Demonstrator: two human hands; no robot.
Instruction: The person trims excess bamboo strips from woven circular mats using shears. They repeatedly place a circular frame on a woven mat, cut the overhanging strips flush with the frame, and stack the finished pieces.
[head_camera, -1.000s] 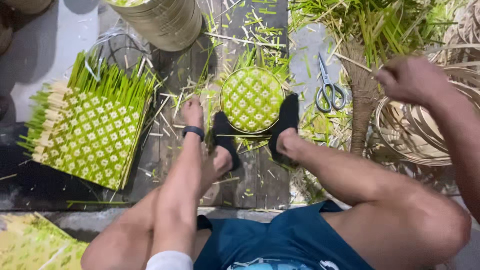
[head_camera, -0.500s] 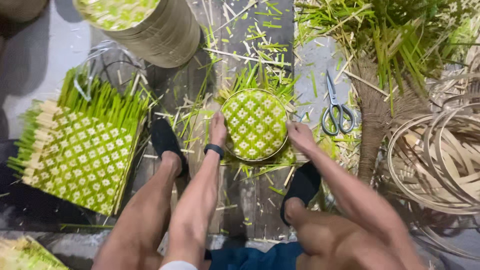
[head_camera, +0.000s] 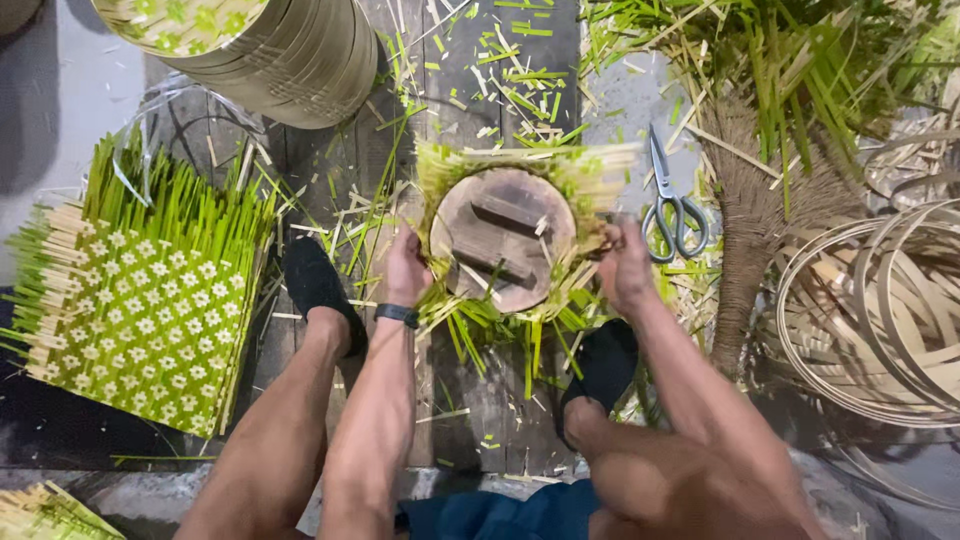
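A round wooden mould (head_camera: 503, 238) with crossed battens faces up at the centre, wrapped in a woven green mat (head_camera: 480, 325) whose loose strip ends stick out all around. My left hand (head_camera: 405, 268) grips its left edge, with a black band on the wrist. My right hand (head_camera: 625, 265) grips its right edge. The piece is held just above the dark wooden planks (head_camera: 470, 400), between my two black-shoed feet.
A stack of flat woven green mats (head_camera: 140, 310) lies at left. A tall stack of round woven pieces (head_camera: 270, 50) stands at the top. Scissors (head_camera: 672, 205) lie right of the mould. Coiled bamboo hoops (head_camera: 880, 320) and loose green strips (head_camera: 780, 60) fill the right side.
The round piece lay with its woven green face up; both hands took it by the edges and turned it over, so the wooden mould shows. My feet moved apart.
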